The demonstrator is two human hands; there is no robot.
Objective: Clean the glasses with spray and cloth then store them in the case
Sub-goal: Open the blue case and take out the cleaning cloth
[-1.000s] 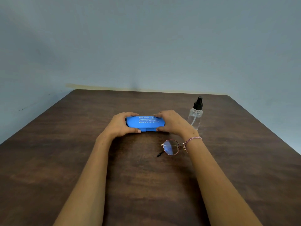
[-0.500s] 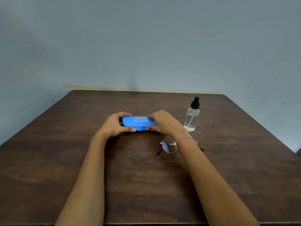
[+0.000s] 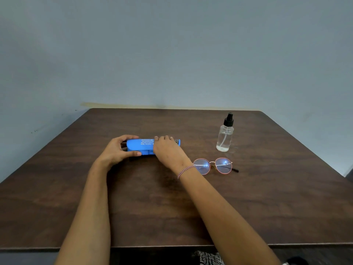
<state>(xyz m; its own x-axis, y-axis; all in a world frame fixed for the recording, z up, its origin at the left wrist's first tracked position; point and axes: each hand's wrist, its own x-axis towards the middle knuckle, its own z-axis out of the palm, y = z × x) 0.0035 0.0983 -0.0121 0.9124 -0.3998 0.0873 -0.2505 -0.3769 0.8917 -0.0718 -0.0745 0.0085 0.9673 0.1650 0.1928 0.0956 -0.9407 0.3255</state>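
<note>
A bright blue glasses case [image 3: 140,147] with white print lies on the dark wooden table [image 3: 191,207], left of centre. My left hand [image 3: 118,150] grips its left end, thumb at the front. My right hand [image 3: 166,148] rests over its right half, fingers curled on the top edge. Round glasses [image 3: 213,166] with a thin pinkish frame lie flat on the table just right of my right wrist. A clear spray bottle [image 3: 225,134] with a black pump stands upright behind the glasses. No cloth is visible.
The table's far edge meets a pale blue wall [image 3: 172,54]. Its near edge runs along the bottom of the view, with patterned fabric [image 3: 210,258] below it.
The view has shifted, so the case and hands sit further left. Both lenses of the glasses now show beside my right wrist. My right hand has slid along the case top.
</note>
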